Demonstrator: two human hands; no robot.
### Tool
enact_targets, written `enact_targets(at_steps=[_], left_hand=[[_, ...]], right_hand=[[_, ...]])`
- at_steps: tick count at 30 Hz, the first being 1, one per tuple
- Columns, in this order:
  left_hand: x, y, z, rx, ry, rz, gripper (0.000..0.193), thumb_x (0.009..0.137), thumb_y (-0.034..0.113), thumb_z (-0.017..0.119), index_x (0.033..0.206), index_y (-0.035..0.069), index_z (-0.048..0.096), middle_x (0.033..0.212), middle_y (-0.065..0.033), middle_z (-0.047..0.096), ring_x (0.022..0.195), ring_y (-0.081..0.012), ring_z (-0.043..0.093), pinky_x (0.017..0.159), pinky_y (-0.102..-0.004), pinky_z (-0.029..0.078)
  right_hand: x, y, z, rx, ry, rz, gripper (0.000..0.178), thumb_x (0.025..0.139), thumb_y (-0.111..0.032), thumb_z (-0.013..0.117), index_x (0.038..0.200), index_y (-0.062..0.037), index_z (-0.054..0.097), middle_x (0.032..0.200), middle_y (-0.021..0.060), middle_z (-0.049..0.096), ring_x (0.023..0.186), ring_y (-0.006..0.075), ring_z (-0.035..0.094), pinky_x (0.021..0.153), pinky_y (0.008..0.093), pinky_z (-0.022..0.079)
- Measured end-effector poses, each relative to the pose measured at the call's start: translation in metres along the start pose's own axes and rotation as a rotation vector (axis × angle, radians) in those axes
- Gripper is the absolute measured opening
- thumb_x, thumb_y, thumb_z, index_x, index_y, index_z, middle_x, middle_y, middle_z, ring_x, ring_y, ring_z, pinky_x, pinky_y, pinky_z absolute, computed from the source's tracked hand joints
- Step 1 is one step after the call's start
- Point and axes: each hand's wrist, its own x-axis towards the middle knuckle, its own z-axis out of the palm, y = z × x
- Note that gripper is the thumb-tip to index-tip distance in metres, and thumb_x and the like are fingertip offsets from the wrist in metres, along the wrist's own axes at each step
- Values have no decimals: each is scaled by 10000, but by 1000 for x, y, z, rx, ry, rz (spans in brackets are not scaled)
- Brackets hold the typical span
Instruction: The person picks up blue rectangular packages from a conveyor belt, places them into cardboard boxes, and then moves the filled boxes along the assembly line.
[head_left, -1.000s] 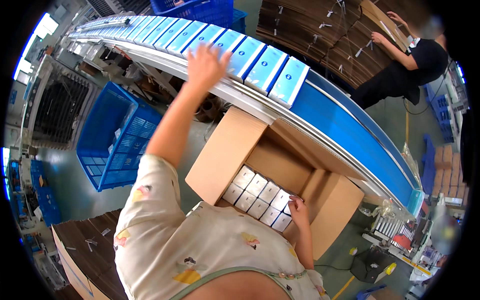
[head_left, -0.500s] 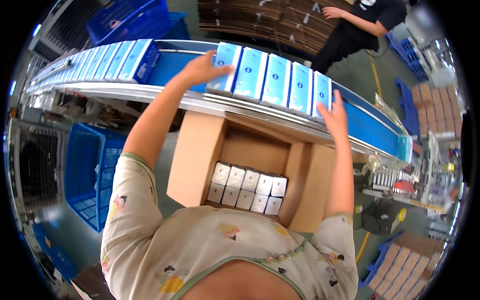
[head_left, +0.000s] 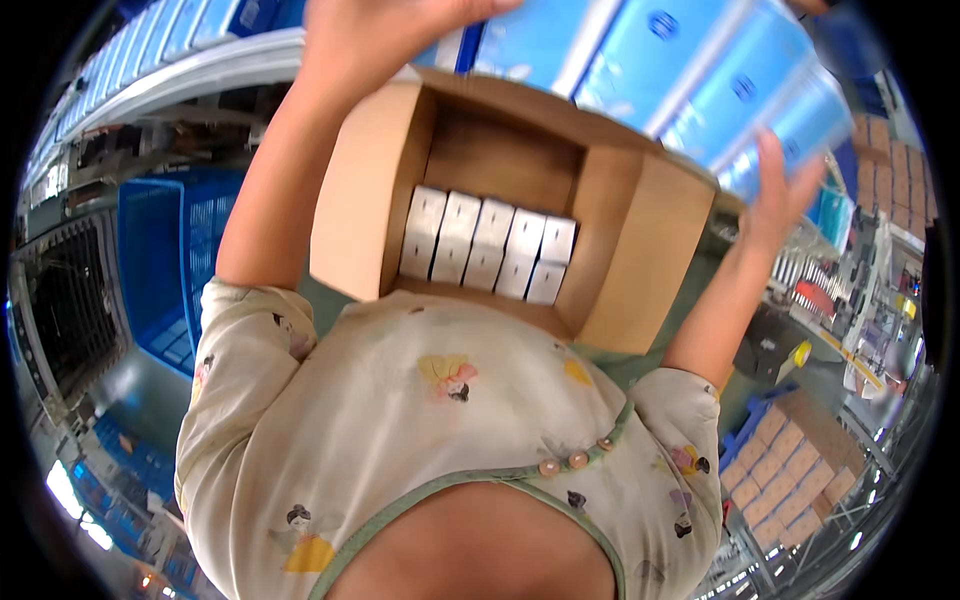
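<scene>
A row of light blue wrapped packs (head_left: pixel 650 70) is squeezed between my two hands, raised close in front of me and tilted down to the right. My left hand (head_left: pixel 370 40) is at its left end, partly cut off by the upper edge of the view. Against the right end presses my right hand (head_left: pixel 785 190), fingers spread and slightly blurred. Below the packs stands an open cardboard carton (head_left: pixel 650 260) with its side flaps folded out. Inside, at the near side, white-ended packs (head_left: pixel 492 222) stand in two rows; bare carton bottom shows behind them.
At the upper left, more light blue packs (head_left: pixel 150 50) line the conveyor, whose metal rail (head_left: pixel 180 85) runs beside them. A blue plastic crate (head_left: pixel 150 270) is on the floor to the left. Stacked cartons stand at the lower right (head_left: pixel 790 460) and far right (head_left: pixel 895 170).
My hands have closed on the row of packs and lifted it off the conveyor, toward me. The view has tipped, so the carton now appears higher.
</scene>
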Motion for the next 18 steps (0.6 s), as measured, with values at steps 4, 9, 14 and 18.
enact_targets(at_steps=[4,9,14,18], left_hand=[[-87,11,-19,-92,1,74,1016,535,399,821,1254,-36,250,1006,-219,562,943,-268,586,787,-345,494],[-138,-38,21,64,-322,-481,1001,596,388,779,1314,12,191,979,-210,582,889,-304,599,770,-351,481],[-158,-139,116,554,-596,-716,922,735,605,507,1342,4,162,1177,-244,465,1010,-323,534,833,-393,439],[-117,-211,166,903,-976,-680,812,782,641,371,1338,56,279,1236,-203,443,1097,-304,489,905,-383,392]], right_hand=[[-99,7,-26,-37,46,-22,626,712,-137,649,1234,6,334,1121,130,459,956,199,503,860,322,405],[-185,62,-16,11,-124,689,798,624,-210,763,1224,30,295,1116,134,459,953,202,501,836,348,423],[-173,147,67,-843,-790,919,985,671,-598,593,1292,63,209,1181,255,460,1051,327,505,860,360,426],[-142,237,114,-1122,-1240,774,898,733,-704,371,1289,1,365,1306,163,403,1175,277,431,915,340,387]])
